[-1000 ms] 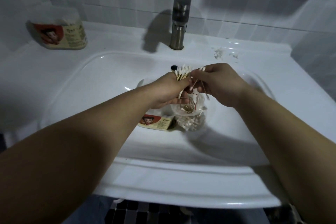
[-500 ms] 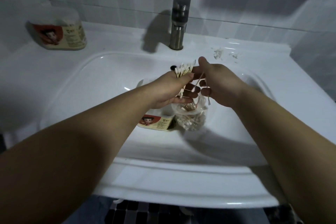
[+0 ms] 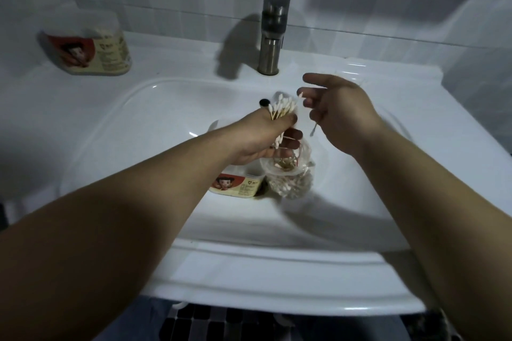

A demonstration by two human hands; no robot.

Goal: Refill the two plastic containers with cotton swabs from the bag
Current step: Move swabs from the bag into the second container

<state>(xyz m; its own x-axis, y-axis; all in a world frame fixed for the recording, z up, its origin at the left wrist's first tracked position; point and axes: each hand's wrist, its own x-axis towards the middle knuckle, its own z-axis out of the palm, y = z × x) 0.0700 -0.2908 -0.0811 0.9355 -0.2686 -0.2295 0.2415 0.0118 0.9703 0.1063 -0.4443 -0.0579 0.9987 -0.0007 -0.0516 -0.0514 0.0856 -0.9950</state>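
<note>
Left hand (image 3: 257, 141) grips a bundle of cotton swabs (image 3: 282, 109) in its fist at centre frame, white tips fanned out above the thumb. Right hand (image 3: 342, 116) sits just beside it, thumb stretched out and fingers loosely bent. A single swab (image 3: 314, 130) hangs from its lower fingers, apparently nipped between them, though blur makes this uncertain. Directly below the left fingers lies the clear bag (image 3: 291, 183), mouth up, with plenty of swabs left inside. Touching its left side is one labelled container (image 3: 238, 184), lid off, its opening mostly hidden by the left wrist, so its fill level cannot be read. The second container (image 3: 88, 48) stands well apart at upper left on the ledge of the sink (image 3: 249, 279), left of the tap (image 3: 270, 36). It looks pale inside, but I cannot tell whether it is lidded or full. Judgement: mid-task. A handful is out of the bag and squared up but not yet placed. At least the near container awaits it, and the far one's status is unconfirmed.
</note>
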